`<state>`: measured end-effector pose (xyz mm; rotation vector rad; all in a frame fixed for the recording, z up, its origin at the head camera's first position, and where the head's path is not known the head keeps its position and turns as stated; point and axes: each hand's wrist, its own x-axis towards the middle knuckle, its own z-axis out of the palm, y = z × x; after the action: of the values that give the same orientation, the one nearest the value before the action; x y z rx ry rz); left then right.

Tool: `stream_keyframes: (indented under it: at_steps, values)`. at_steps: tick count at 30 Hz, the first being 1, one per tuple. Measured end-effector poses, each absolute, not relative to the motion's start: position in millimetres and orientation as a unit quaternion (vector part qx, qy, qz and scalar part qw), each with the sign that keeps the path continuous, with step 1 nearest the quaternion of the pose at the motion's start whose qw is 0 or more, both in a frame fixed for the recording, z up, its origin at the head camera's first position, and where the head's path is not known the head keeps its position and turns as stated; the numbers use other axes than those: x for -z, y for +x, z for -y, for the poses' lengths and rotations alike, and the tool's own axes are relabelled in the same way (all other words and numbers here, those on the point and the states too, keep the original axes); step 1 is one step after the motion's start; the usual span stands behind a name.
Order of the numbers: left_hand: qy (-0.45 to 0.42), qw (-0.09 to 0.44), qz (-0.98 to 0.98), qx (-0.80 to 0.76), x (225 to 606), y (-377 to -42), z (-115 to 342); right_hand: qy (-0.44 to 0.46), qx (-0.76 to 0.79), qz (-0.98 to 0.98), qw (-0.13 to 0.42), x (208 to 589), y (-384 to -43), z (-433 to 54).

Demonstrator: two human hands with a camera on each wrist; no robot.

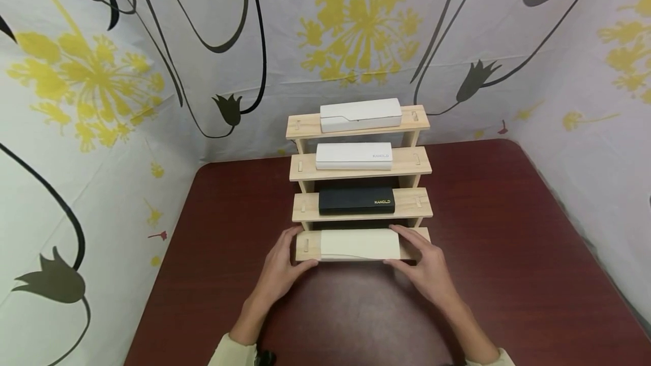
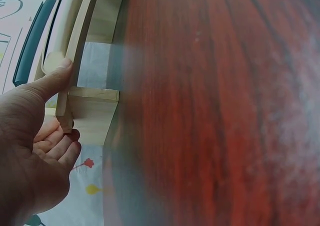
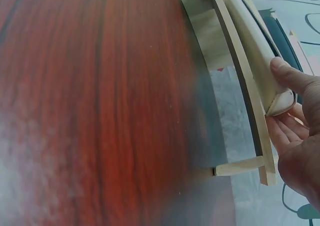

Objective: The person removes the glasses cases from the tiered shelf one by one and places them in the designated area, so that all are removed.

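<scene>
A pale wooden stepped rack [image 1: 308, 246] stands on the table, with a cream eyeglass case [image 1: 360, 243] lying along its lowest shelf. My left hand [image 1: 278, 267] grips the left end of that shelf, thumb at the front and fingers round the board's end. In the left wrist view the thumb tip lies right by the end of the case [image 2: 55, 61]. On the other side, my right hand [image 1: 429, 267] holds the cream case's right end, thumb in front and fingers behind. The right wrist view shows the case [image 3: 255, 50] sitting against the shelf board [image 3: 245, 75].
Higher shelves bear a black case [image 1: 356, 201] with gold lettering, a white case [image 1: 351, 154] with small lettering, and a white case [image 1: 361, 114] at the top. The dark red table [image 1: 508, 253] meets flower-patterned cloth [image 1: 178, 4] behind and at both sides.
</scene>
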<state>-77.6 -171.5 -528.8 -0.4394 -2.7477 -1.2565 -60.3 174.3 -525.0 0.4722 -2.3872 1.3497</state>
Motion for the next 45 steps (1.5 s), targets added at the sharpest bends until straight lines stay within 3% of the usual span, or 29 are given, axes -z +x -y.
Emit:
stream_keyframes:
  at_steps: [9,21,35,45]
  values:
    - [-0.144,0.055,0.897,0.414,530,-78,172,0.151,-0.528,0.819,0.168,525,-57,-182]
    - [-0.141,0.046,0.897,0.416,530,-78,172,0.137,-0.596,0.784,0.106,521,-48,-199]
    - [-0.143,0.047,0.896,0.418,530,-78,172,0.144,-0.587,0.786,0.132,517,-34,-226]
    - [-0.142,0.042,0.898,0.415,532,-79,173,0.102,-0.53,0.83,0.144,508,-24,-258]
